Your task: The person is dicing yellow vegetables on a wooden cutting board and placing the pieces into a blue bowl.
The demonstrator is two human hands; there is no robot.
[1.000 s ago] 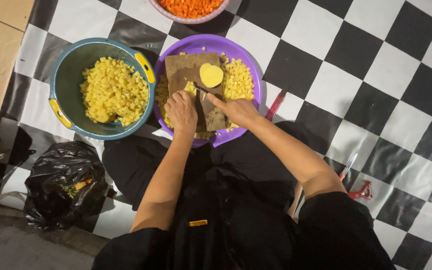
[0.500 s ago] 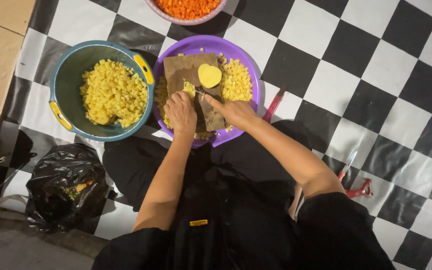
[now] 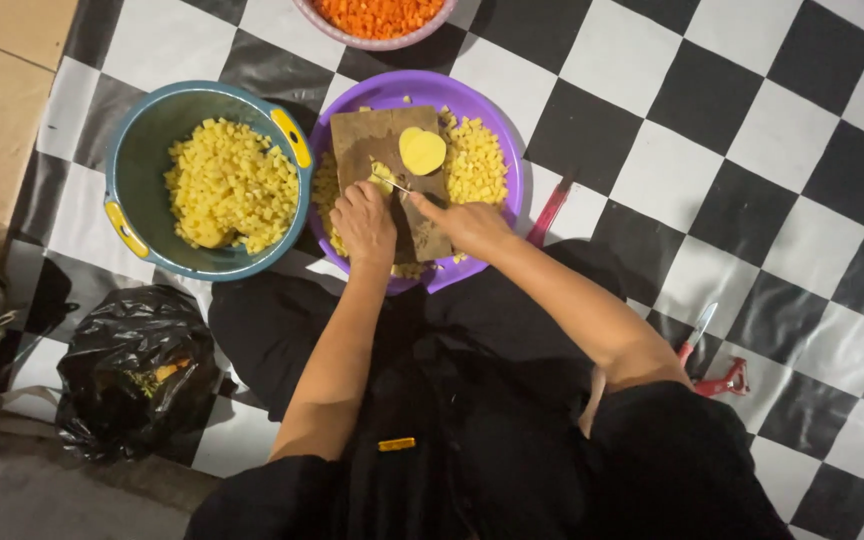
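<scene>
The right hand (image 3: pixel 472 225) is closed round the handle of a knife (image 3: pixel 392 183), forefinger stretched along its back, the thin blade pointing left over a brown cutting board (image 3: pixel 377 140). The left hand (image 3: pixel 364 222) sits just left of it, fingers curled down on a small yellow potato piece (image 3: pixel 382 180) at the board's middle; the blade meets that piece right beside the fingertips. That closeness is the main hazard, to my eye: a slip on the wet cut face could carry the edge into the fingers.

A halved potato (image 3: pixel 421 150) lies cut face up at the far end of the board. The board rests across a purple basin (image 3: pixel 472 100) heaped with yellow cubes, so it may rock under pressure and spill pieces onto the chequered floor mat (image 3: pixel 712 120). Left of the basin stands a blue-green tub (image 3: pixel 137 150) of more cubes, touching it. A red-handled peeler (image 3: pixel 697 335) lies well apart on the right.
</scene>
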